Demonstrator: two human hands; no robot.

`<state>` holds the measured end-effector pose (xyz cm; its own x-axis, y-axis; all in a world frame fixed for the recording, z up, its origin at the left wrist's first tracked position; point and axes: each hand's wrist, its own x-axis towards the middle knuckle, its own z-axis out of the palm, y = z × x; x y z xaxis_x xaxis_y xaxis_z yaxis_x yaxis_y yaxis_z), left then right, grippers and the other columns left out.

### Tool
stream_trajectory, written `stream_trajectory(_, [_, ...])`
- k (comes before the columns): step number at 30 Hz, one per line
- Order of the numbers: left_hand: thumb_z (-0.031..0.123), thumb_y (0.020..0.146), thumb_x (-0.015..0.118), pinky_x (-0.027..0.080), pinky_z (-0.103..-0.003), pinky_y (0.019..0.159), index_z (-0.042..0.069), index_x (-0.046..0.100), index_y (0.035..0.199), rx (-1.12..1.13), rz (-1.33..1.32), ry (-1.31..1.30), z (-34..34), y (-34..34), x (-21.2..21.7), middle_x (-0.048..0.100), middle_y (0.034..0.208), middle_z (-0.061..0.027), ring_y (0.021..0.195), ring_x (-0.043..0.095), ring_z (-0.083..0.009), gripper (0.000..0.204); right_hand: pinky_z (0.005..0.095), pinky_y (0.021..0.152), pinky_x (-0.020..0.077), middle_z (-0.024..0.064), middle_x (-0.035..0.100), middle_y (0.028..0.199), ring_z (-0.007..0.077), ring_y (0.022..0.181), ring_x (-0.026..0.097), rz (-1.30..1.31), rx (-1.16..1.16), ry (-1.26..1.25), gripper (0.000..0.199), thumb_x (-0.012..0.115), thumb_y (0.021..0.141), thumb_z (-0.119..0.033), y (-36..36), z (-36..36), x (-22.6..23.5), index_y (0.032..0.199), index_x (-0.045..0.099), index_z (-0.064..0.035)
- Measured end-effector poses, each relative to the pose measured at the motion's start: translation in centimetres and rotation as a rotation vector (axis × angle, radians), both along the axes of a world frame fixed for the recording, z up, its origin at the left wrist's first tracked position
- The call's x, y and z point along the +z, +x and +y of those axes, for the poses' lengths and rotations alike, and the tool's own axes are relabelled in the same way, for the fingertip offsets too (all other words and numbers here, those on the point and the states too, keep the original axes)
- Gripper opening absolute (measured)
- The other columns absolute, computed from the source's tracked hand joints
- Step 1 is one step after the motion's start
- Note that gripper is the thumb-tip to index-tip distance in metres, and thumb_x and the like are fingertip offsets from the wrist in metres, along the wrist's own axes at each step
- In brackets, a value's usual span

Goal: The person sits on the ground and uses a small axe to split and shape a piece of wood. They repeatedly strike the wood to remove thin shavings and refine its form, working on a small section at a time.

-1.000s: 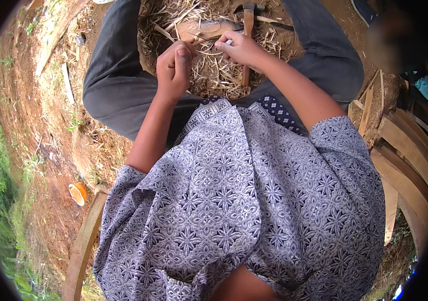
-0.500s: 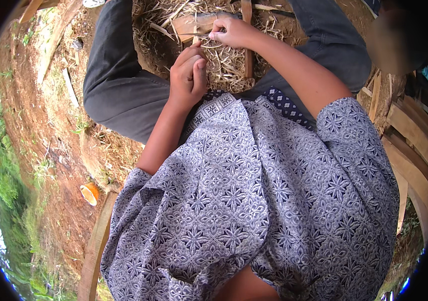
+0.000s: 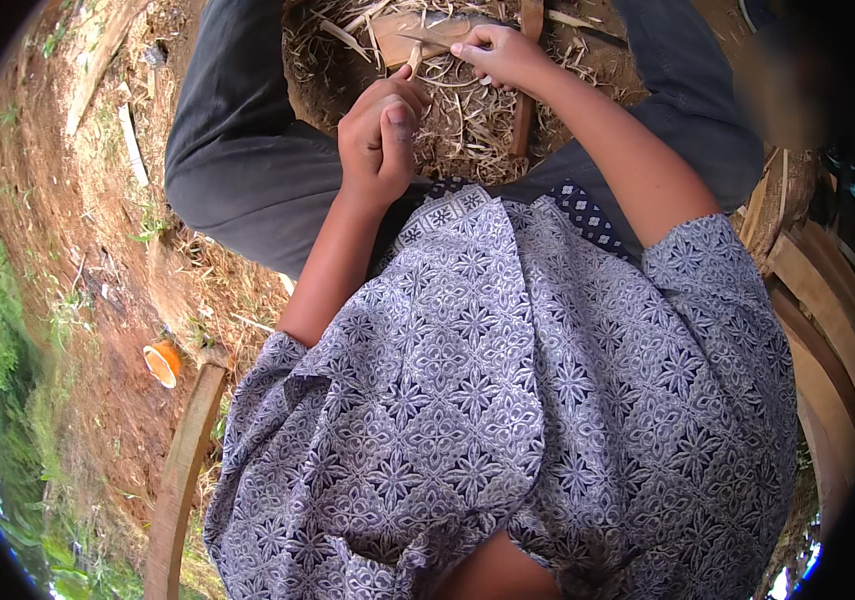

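My left hand (image 3: pixel 384 130) is closed in a fist, thumb on top. A short pale wooden stick (image 3: pixel 415 57) sticks up from its far side; the rest of it is hidden in the fingers. To the right and slightly farther away, my right hand (image 3: pixel 503 56) pinches a thin, dark, pointed knife blade (image 3: pixel 425 41). The blade points left, its tip just beyond the stick's top; whether they touch I cannot tell. The knife's handle is hidden by the hand. Behind both lies a flat wooden board (image 3: pixel 387 36) among pale wood shavings (image 3: pixel 457 125).
My bent legs (image 3: pixel 237 170) frame the shavings. A brown wooden slat (image 3: pixel 523 125) lies below my right hand. At left on bare soil are an orange cup-like thing (image 3: pixel 161 363) and a long plank (image 3: pixel 182 470). Curved wooden pieces (image 3: pixel 827 310) are stacked at right.
The view has shifted a little, so the hands, board and legs sit farther right and slightly higher. My right hand with the knife stays close to the stick; both hands keep their hold.
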<state>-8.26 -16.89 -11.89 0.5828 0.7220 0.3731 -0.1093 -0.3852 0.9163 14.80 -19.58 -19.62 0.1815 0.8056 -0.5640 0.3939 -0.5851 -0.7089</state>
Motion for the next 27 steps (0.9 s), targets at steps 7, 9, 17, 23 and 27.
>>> stream_trajectory(7, [0.017, 0.109, 0.041, 0.051, -0.052, 0.1, 0.002, 0.046, 0.071, -0.064, 0.044, 0.058, -0.5, 0.3, 0.4, 0.052, 0.072, -0.0098, 0.074, 0.059, -0.0261, 0.041, 0.0308, 0.053, 0.0469, 0.0024, 0.064, 0.066, 0.0106, 0.057, 0.06, -0.078, 0.284, 0.074, 0.04, 0.069, 0.097, -0.047, 0.5, 0.4, 3.7, 0.091, 0.065, -0.0076])
stream_trajectory(9, [0.014, 0.107, 0.043, 0.052, -0.05, 0.098, 0.001, 0.046, 0.072, -0.096, 0.084, 0.077, -0.6, 0.6, 0.5, 0.05, 0.072, -0.0105, 0.073, 0.057, -0.0276, 0.038, 0.0304, 0.054, 0.0476, 0.0027, 0.065, 0.067, 0.0105, 0.059, 0.062, -0.125, 0.323, 0.051, 0.039, 0.069, 0.097, -0.046, 1.0, 0.7, 3.7, 0.092, 0.065, -0.0072])
stream_trajectory(17, [0.005, 0.099, 0.053, 0.049, -0.043, 0.076, -0.001, 0.049, 0.072, -0.181, 0.14, 0.114, -0.9, 1.4, 1.3, 0.049, 0.075, -0.0142, 0.08, 0.057, -0.0342, 0.027, 0.0421, 0.069, 0.0556, 0.0148, 0.075, 0.079, 0.0276, 0.071, 0.072, -0.252, 0.381, 0.064, 0.029, 0.073, 0.092, -0.035, 1.5, 1.9, 4.6, 0.096, 0.074, -0.0068])
stream_trajectory(23, [0.004, 0.095, 0.058, 0.045, -0.042, 0.07, 0.0, 0.052, 0.073, -0.199, 0.111, 0.119, -1.1, 1.5, 1.2, 0.049, 0.073, -0.0123, 0.074, 0.052, -0.0319, 0.023, 0.0424, 0.066, 0.0542, 0.0163, 0.073, 0.077, 0.028, 0.069, 0.07, -0.312, 0.399, -0.019, 0.034, 0.076, 0.09, -0.038, 1.0, 2.3, 7.0, 0.086, 0.071, -0.0051])
stream_trajectory(27, [0.005, 0.094, 0.061, 0.044, -0.043, 0.069, 0.0, 0.053, 0.073, -0.177, 0.059, 0.137, -1.3, 1.9, 0.8, 0.048, 0.073, -0.0116, 0.073, 0.051, -0.031, 0.023, 0.0419, 0.065, 0.0533, 0.0179, 0.071, 0.074, 0.0284, 0.067, 0.069, -0.363, 0.459, 0.063, 0.035, 0.079, 0.087, -0.039, 1.6, 2.3, 6.6, 0.082, 0.072, -0.0048])
